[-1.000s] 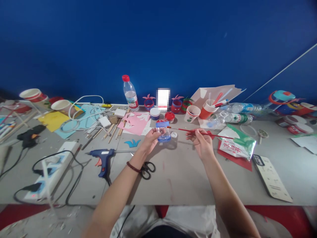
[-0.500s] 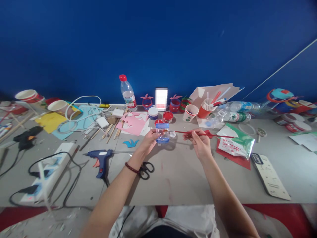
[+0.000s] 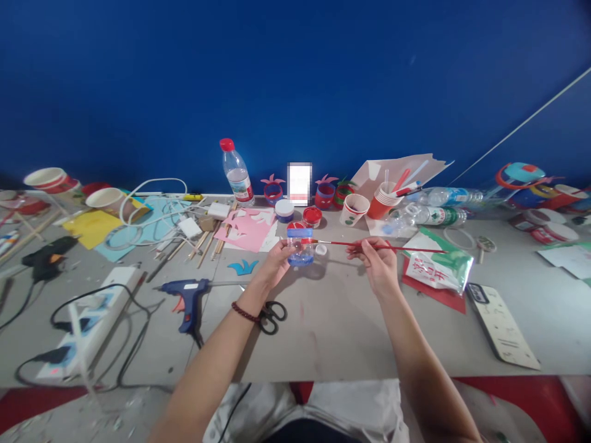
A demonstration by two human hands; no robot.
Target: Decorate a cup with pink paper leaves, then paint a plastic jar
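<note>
A small clear cup with blue at its rim and base (image 3: 301, 257) is held upright by my left hand (image 3: 279, 259), whose fingers grip its left side. Red paint shows on the cup's wall near the brush tip. My right hand (image 3: 376, 261) is closed around a long red paintbrush (image 3: 339, 243), which lies almost level with its bristles touching the cup's right side. Behind the cup stand an open jar of red paint (image 3: 312, 215) and a blue jar with a white lid (image 3: 284, 210). A small white cap (image 3: 321, 250) lies just right of the cup.
Black scissors (image 3: 272, 317) and a blue glue gun (image 3: 188, 301) lie left of my arms. A power strip (image 3: 95, 320) with cables is farther left. A red-capped bottle (image 3: 238, 175) stands at the back. On the right are paper cups (image 3: 354, 210), a green packet (image 3: 434, 264) and a phone (image 3: 502, 326).
A red mark on the cup's wall near the brush tip looks larger. The brush tip has shifted slightly against the cup, and the whole view has moved a little.
</note>
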